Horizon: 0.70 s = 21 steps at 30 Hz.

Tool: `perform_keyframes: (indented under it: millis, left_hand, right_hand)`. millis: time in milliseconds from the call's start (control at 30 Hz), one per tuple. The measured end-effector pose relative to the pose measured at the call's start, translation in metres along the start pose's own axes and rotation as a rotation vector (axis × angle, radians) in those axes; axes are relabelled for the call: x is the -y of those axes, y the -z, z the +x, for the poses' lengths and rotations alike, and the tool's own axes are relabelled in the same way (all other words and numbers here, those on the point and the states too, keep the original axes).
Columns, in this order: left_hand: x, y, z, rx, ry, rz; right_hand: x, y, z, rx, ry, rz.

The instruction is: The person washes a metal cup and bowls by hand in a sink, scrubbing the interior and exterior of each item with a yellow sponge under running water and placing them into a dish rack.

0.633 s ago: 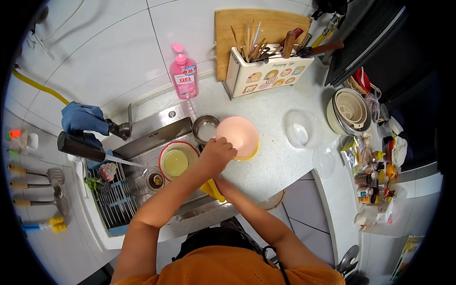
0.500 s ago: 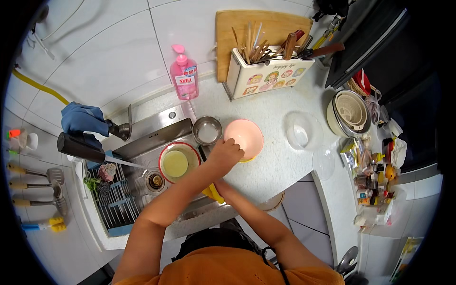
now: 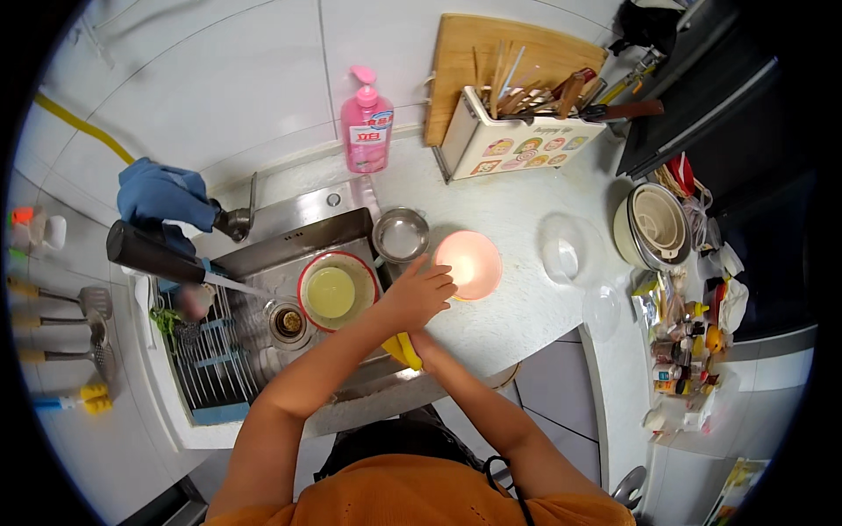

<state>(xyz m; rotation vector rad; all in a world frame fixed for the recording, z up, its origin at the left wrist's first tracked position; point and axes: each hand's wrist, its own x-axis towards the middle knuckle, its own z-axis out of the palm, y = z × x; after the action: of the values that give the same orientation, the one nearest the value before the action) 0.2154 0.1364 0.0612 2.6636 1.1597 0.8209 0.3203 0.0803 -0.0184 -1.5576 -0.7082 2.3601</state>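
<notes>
My left hand (image 3: 418, 296) is at the left rim of a pink bowl (image 3: 485, 266) standing on the counter, its fingers stretched and apart. Below it, my right hand (image 3: 427, 351) grips a yellow cloth (image 3: 402, 352) over the sink's right edge; its fingers are partly hidden. A small steel bowl (image 3: 401, 235) sits just left of the pink one. Inside the sink (image 3: 263, 230) rests a red-rimmed bowl (image 3: 367, 302) with a pale yellow-green round thing (image 3: 331, 293) in it.
From a black spout (image 3: 153, 252) a pale stream reaches toward the drain (image 3: 288, 323). A dish rack (image 3: 215, 351) fills the sink's left side. Behind stand a pink pump bottle (image 3: 367, 131), a utensil holder (image 3: 517, 145) and a cutting board (image 3: 447, 61). Clear plastic containers (image 3: 566, 250) lie to the right.
My left hand has let go of the pink bowl's rim, and its fingers have spread. The whole view has shifted slightly. My right hand still holds the yellow cloth.
</notes>
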Motion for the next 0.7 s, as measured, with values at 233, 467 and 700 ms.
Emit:
perform_keyframes:
  millis: [233,467,700]
  left_hand:
    - [0.046,0.012,-0.13,-0.277,0.755,-0.299]
    - [0.072,-0.015,-0.223,-0.208,1.24,-0.103]
    - [0.098,-0.053,-0.237,-0.125,1.374,-0.153]
  right_hand:
    - [-0.003,0.002,0.008,0.002,-0.057,0.009]
    - [0.004,0.001,0.023,0.092,-0.011,0.262]
    - [0.025,-0.011,0.013,0.105,0.002,0.311]
